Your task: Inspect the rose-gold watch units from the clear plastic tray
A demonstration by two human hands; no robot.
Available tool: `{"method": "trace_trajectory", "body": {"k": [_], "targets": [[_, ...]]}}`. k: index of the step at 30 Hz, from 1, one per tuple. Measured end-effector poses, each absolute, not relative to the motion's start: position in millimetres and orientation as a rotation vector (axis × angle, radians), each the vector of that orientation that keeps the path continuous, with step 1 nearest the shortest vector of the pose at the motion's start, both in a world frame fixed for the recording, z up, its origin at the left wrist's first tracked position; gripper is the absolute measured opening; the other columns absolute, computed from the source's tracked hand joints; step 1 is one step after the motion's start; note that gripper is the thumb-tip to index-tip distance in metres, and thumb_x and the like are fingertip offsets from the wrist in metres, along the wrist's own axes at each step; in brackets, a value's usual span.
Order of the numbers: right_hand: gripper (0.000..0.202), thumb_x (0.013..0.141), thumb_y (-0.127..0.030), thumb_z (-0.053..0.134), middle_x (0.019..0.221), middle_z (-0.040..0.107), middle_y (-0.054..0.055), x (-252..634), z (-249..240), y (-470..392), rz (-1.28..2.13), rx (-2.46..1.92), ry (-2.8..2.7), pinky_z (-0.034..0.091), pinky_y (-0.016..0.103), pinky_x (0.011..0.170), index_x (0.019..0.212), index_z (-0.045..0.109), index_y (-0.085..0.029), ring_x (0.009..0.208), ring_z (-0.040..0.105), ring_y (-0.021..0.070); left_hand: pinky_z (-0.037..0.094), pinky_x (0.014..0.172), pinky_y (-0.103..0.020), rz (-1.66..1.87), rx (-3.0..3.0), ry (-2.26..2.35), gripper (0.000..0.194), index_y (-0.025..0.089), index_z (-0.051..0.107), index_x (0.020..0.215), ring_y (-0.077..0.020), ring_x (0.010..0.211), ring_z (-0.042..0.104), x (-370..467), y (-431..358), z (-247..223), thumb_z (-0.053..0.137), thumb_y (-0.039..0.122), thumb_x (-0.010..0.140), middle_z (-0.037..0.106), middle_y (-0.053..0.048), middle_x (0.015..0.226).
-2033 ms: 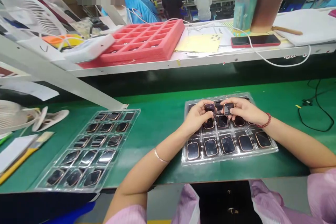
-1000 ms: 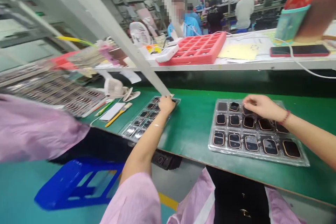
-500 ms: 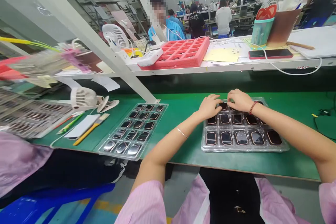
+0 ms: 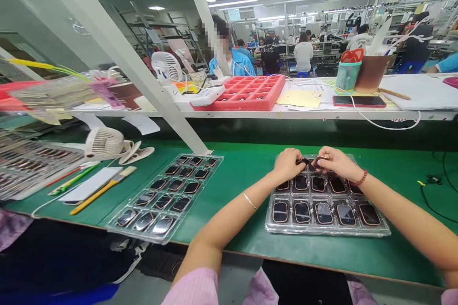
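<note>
Over the back row of the near clear plastic tray (image 4: 329, 231), both hands pinch small items. Dark, rounded-square smartwatch bodies with gold-coloured rims fill the tray's front rows. My left hand (image 4: 287, 166) is closed on one dark smartwatch body (image 4: 303, 161), seen nearly edge-on. Between the fingertips of my right hand (image 4: 337, 164), another smartwatch body (image 4: 317, 162) is tilted up. The two pieces are close together, and I cannot tell whether they touch. Part of the back row is hidden by my hands.
To the left lies a second clear tray (image 4: 152, 236) of smartwatch bodies. Beyond it are a yellow-handled brush (image 4: 96, 195), a white fan (image 4: 104, 144) and stacked trays (image 4: 28, 164). A shelf (image 4: 304, 115) with a red divided box (image 4: 246, 97) runs behind; a slanted post (image 4: 179, 124) stands left.
Both hands have lifted smartwatch bodies from the tray's back row, and the right one's piece is now tilted up. The head view has tipped upward, so the bench sits lower.
</note>
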State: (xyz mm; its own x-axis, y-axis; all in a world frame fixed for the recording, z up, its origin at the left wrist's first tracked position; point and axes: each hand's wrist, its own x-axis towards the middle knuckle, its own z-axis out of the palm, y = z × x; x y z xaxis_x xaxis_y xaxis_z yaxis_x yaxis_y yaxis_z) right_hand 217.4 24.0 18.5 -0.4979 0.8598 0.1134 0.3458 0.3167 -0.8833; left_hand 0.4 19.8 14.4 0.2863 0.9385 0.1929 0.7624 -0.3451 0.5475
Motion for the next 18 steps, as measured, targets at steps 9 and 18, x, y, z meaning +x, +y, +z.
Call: {"method": "trace_trajectory", "body": {"k": [9, 18], "targets": [[0.042, 0.085, -0.031, 0.079, 0.108, 0.075, 0.007, 240, 16, 18, 1.943, -0.951, -1.240, 0.065, 0.023, 0.063, 0.125, 0.069, -0.023, 0.085, 0.074, 0.0154, 0.035, 0.046, -0.019, 0.872, 1.220, 0.816, 0.029, 0.015, 0.056, 0.099, -0.0113, 0.052, 0.065, 5, 10, 9, 0.070, 0.027, 0.077, 0.074, -0.005, 0.082], [0.043, 0.084, -0.032, 0.082, 0.107, 0.071, 0.007, 247, 11, 23, 2.017, -0.801, -1.223, 0.063, 0.020, 0.060, 0.124, 0.072, -0.023, 0.080, 0.069, 0.0128, 0.050, 0.054, -0.023, 0.805, 0.959, 0.655, 0.067, 0.018, 0.062, 0.134, -0.0189, 0.075, 0.075, -4, 10, 9, 0.083, 0.041, 0.076, 0.076, -0.016, 0.116]]}}
